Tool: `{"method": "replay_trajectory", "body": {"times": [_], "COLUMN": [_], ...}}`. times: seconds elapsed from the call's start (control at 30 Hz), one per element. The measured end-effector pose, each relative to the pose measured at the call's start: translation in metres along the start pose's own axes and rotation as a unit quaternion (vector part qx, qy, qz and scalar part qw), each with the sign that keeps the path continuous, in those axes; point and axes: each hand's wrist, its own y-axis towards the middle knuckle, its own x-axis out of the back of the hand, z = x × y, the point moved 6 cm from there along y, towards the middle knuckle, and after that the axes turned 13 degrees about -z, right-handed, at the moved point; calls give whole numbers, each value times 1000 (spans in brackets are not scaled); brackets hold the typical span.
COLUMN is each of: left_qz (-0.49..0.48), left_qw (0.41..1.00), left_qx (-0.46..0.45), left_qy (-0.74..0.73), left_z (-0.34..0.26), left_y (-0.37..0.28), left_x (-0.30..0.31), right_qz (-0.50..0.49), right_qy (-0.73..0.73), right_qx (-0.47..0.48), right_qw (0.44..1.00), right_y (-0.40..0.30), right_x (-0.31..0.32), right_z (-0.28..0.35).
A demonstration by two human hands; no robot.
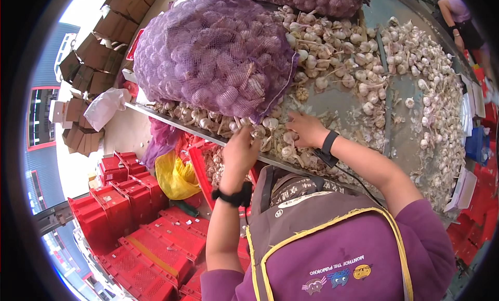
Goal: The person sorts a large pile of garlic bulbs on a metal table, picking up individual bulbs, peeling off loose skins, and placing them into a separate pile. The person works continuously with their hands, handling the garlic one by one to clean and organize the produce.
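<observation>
A purple mesh sack (218, 55) full of garlic bulbs lies on the metal work table (331, 94), its open end towards my right hand. My left hand (239, 150) is bent over the table's front edge, fingertips among loose garlic bulbs (271, 122) just below the sack's mouth. What lies under those fingertips is hidden. To the right, my right hand (308, 129) has its fingers curled about a garlic bulb (289, 138) in the pile; whether it grips the bulb is unclear. Loose skins and stems surround both hands.
Behind lies another mesh sack (312, 0). A divider strip (384, 86) separates off more garlic (432, 106) on the right. Red plastic crates (156, 242) stand below left, near a yellow mesh bag (177, 176). A co-worker (462, 24) is at far right. Cardboard boxes (97, 51) are stacked left.
</observation>
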Motion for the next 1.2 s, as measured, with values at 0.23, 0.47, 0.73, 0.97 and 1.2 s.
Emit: {"method": "replay_trajectory", "body": {"times": [0.23, 0.47, 0.73, 0.97, 1.2], "left_qz": [82, 159, 223, 227, 68], "left_qw": [969, 968, 920, 939, 972], "left_qx": [-127, -159, -78, -144, -195], "left_qy": [194, 114, -312, -213, 110], "left_z": [-28, -39, -116, -122, -48], "left_y": [30, 26, 1, -5, 33], "left_x": [-104, -102, -48, -40, -78], "right_qz": [-15, 59, 11, 11, -186], "right_qy": [241, 801, 902, 955, 945], "right_qx": [-151, -313, -339, -244, -90], "right_qw": [959, 507, 267, 171, 254], "right_y": [-29, -86, -104, -117, -154], "right_x": [34, 43, 17, 0, 132], "right_z": [-35, -43, -18, -25, -144]}}
